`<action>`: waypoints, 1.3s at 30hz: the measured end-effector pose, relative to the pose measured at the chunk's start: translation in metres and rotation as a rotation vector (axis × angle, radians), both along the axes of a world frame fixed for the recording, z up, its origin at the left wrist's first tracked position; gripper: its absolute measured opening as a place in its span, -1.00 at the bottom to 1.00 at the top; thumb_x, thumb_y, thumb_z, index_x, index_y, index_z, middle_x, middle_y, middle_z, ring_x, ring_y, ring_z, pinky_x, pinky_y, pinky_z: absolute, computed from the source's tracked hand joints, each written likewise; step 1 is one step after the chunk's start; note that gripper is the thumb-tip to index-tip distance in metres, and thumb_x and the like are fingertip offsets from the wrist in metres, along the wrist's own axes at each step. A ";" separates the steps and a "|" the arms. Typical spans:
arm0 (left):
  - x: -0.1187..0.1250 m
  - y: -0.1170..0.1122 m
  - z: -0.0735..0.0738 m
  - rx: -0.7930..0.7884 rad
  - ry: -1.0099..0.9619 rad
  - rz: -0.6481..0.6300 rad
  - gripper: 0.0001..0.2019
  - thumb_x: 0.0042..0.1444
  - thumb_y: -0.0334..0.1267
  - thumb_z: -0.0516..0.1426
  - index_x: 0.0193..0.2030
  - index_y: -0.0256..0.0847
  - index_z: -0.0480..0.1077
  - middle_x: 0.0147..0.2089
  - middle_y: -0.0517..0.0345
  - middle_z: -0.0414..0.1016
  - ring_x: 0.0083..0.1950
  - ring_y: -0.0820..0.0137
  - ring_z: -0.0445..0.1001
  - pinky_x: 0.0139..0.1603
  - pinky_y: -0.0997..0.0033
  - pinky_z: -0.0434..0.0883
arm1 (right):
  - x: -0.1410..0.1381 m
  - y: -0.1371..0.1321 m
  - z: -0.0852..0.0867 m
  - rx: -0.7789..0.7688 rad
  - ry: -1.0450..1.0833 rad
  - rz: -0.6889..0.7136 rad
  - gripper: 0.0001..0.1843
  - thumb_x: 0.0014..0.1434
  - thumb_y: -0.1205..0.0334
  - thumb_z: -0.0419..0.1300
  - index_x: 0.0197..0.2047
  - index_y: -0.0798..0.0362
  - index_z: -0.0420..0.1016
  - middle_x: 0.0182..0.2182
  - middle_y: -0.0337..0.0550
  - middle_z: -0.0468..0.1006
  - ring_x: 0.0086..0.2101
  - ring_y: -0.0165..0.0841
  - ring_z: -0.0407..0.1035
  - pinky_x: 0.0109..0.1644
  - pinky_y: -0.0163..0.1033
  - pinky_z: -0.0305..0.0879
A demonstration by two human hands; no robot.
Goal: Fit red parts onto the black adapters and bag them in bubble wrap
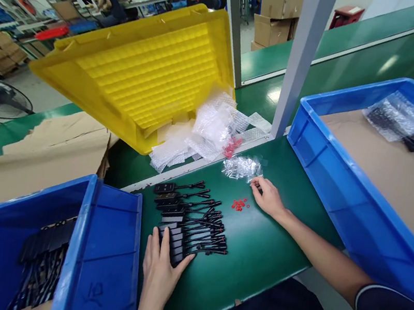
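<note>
Two hands work low in the frame. The left hand [161,268] lies open and flat, fingers on the near end of a row of black cable parts [196,221] at lower centre of the green table [263,248]. It grips nothing. The right hand [269,196] rests palm down, fingers loosely curled, between scattered red pieces [239,203] and a clear bag [242,167] – whether its fingertips pinch anything I cannot tell.

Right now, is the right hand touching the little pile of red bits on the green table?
Apart. The head view shows a strip of bare green table between the right hand and the red bits.
</note>
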State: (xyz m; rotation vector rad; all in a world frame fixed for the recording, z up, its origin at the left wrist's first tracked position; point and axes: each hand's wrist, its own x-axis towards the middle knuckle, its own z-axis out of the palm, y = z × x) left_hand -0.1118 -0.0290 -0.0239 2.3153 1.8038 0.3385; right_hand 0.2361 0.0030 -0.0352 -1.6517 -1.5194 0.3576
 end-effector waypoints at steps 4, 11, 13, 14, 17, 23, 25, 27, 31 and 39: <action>0.008 0.002 -0.001 0.048 -0.014 0.024 -0.16 0.14 0.14 0.06 0.42 -0.20 -0.19 0.44 -0.32 -0.22 0.40 -0.19 -0.12 0.25 -0.27 0.12 | -0.008 -0.006 0.002 0.030 -0.033 0.058 -0.84 0.29 0.31 -0.02 -0.17 0.07 0.37 -0.30 -0.06 0.50 -0.24 -0.26 0.35 -0.13 -0.17 0.28; 0.025 0.005 0.020 0.138 -0.018 -0.100 -0.38 0.14 0.08 0.10 0.28 -0.15 0.12 0.33 -0.23 0.08 0.38 -0.08 -0.01 0.25 -0.16 0.17 | -0.048 -0.006 0.019 0.028 -0.300 0.544 -0.80 0.31 0.25 0.08 -0.25 0.07 0.51 -0.24 -0.05 0.48 -0.17 -0.25 0.27 -0.09 -0.16 0.21; 0.039 0.011 0.030 0.146 -0.092 -0.176 -0.59 0.22 -0.02 0.06 0.13 -0.15 0.29 0.17 -0.16 0.28 0.26 0.04 0.20 0.22 -0.01 0.25 | -0.058 -0.001 0.021 -0.028 -0.390 0.564 -0.80 0.29 0.24 0.10 -0.25 0.08 0.54 -0.25 -0.04 0.47 -0.18 -0.23 0.25 -0.14 -0.16 0.19; 0.047 0.014 0.034 0.139 -0.124 -0.213 -0.68 0.24 -0.08 0.04 0.06 -0.16 0.34 0.08 -0.12 0.35 0.17 0.09 0.29 0.18 0.06 0.29 | -0.062 0.001 0.022 -0.052 -0.412 0.545 -0.81 0.29 0.25 0.11 -0.23 0.08 0.55 -0.24 -0.03 0.46 -0.18 -0.22 0.24 -0.15 -0.16 0.18; 0.070 0.029 0.039 0.120 -0.162 -0.315 -0.77 0.28 -0.23 0.00 -0.06 -0.22 0.41 -0.10 -0.06 0.45 -0.02 0.18 0.39 0.06 0.16 0.36 | -0.068 0.007 0.021 -0.073 -0.423 0.472 -0.80 0.27 0.28 0.12 -0.08 0.07 0.53 -0.20 -0.02 0.45 -0.18 -0.21 0.22 -0.15 -0.15 0.17; 0.094 0.056 0.028 0.103 -0.048 -0.371 -0.74 0.27 -0.34 -0.06 -0.19 -0.28 0.47 -0.26 -0.01 0.50 -0.22 0.19 0.41 -0.16 0.16 0.42 | -0.056 0.012 0.021 -0.040 -0.353 0.394 -0.85 0.28 0.34 0.10 -0.16 0.11 0.51 -0.24 -0.05 0.46 -0.21 -0.24 0.23 -0.15 -0.17 0.17; 0.096 0.060 0.025 0.098 -0.019 -0.382 -0.75 0.25 -0.36 -0.04 -0.16 -0.29 0.47 -0.23 -0.02 0.49 -0.22 0.18 0.42 -0.16 0.16 0.43 | -0.045 0.013 0.024 -0.037 -0.313 0.355 -0.87 0.28 0.33 0.11 -0.25 0.11 0.49 -0.29 -0.08 0.46 -0.25 -0.27 0.24 -0.14 -0.18 0.17; 0.096 0.061 0.023 0.100 -0.013 -0.388 -0.75 0.21 -0.40 -0.02 -0.08 -0.30 0.44 -0.14 -0.04 0.49 -0.15 0.16 0.43 -0.13 0.15 0.43 | -0.033 0.014 0.027 -0.038 -0.279 0.305 -0.88 0.28 0.34 0.11 -0.28 0.11 0.46 -0.32 -0.10 0.45 -0.27 -0.29 0.24 -0.11 -0.19 0.17; 0.097 0.061 0.018 0.100 -0.044 -0.371 -0.71 0.15 -0.45 0.01 -0.01 -0.30 0.39 0.04 -0.09 0.44 0.00 0.13 0.41 -0.04 0.14 0.42 | -0.015 0.015 0.031 -0.058 -0.244 0.249 -0.89 0.26 0.37 0.10 -0.30 0.11 0.43 -0.32 -0.11 0.45 -0.26 -0.29 0.24 -0.10 -0.20 0.18; 0.099 0.072 0.022 0.266 -0.066 -0.208 -0.85 0.22 -0.33 0.01 -0.17 -0.26 0.39 -0.20 -0.06 0.42 -0.18 0.16 0.37 -0.18 0.21 0.39 | -0.014 0.014 0.033 -0.144 -0.286 0.344 -0.91 0.25 0.36 0.14 -0.31 0.10 0.44 -0.34 -0.12 0.46 -0.28 -0.29 0.26 -0.14 -0.20 0.20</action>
